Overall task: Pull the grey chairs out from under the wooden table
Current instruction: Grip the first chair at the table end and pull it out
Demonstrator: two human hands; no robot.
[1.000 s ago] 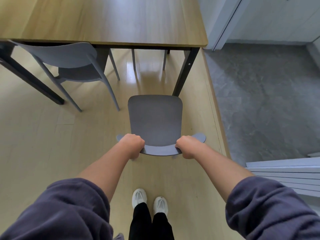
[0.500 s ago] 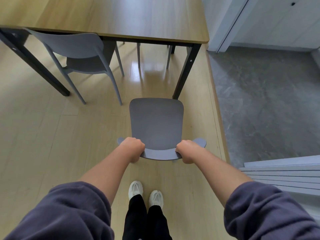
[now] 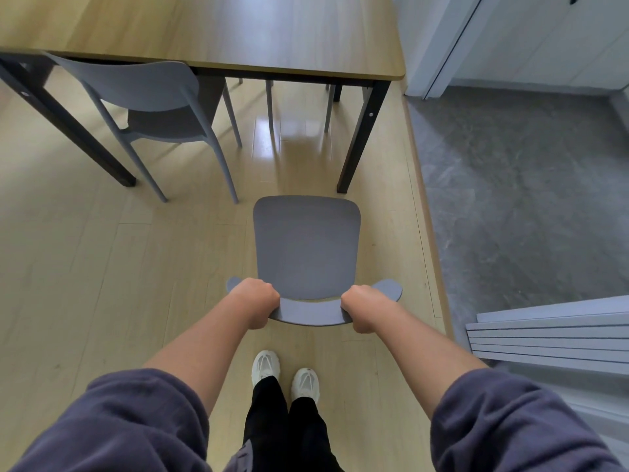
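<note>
A grey chair (image 3: 306, 247) stands on the wooden floor in front of me, fully clear of the wooden table (image 3: 218, 32). My left hand (image 3: 253, 303) grips the left part of its curved backrest and my right hand (image 3: 362, 306) grips the right part. A second grey chair (image 3: 149, 97) stands at the left, its seat partly under the table edge and its backrest outside. Thin grey legs of a further chair (image 3: 269, 103) show beneath the table's far side.
Black table legs (image 3: 360, 137) stand just beyond the held chair's seat. A grey stone floor (image 3: 527, 185) starts at the right past a wooden edge. Stacked grey boards (image 3: 551, 338) lie at the right. My white shoes (image 3: 286, 373) are right behind the chair.
The held chair has slid back away from the table, and the gap between its seat and the table leg has widened. I have stepped back with it.
</note>
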